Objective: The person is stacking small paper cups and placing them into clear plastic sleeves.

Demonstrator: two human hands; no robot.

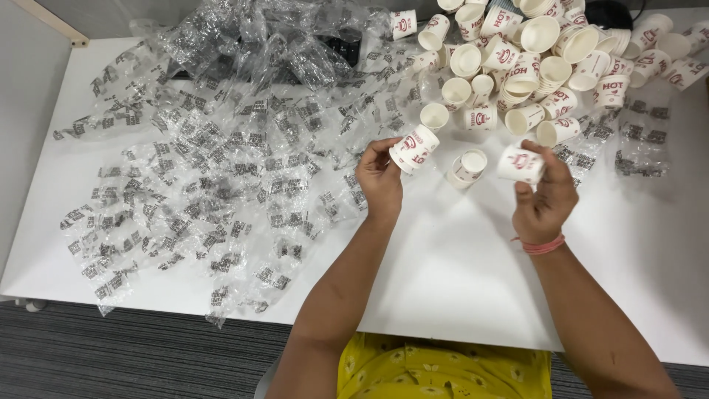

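While both hands hover over the white table [458, 288], each one has its own small paper cup. The left hand [381, 179] pinches a white cup with red print [413, 148] between thumb and fingertips, tipped on its side with the bottom facing the person. The right hand [545, 193] is closed around a second cup [520, 164], also sideways, held at the fingertips above the palm. A pink band [543, 246] sits on that wrist.

Taking the left-hand cup as the landmark: just to its right, between the two hands, a third cup [467, 167] lies on the table, apart from both grips. Up and to the right of it there's a big heap of loose cups [546, 59], same white-with-red-design kind, some upright, some tipped, a few nested. Nothing blocks the space between the hands and that heap except a few stray cups at its edge.

To the left of the landmark cup, a huge sprawl of clear plastic wrappers [214, 162] with small black printed blocks covers most of the table. A few more wrappers [639, 140] lie far right, below the heap.
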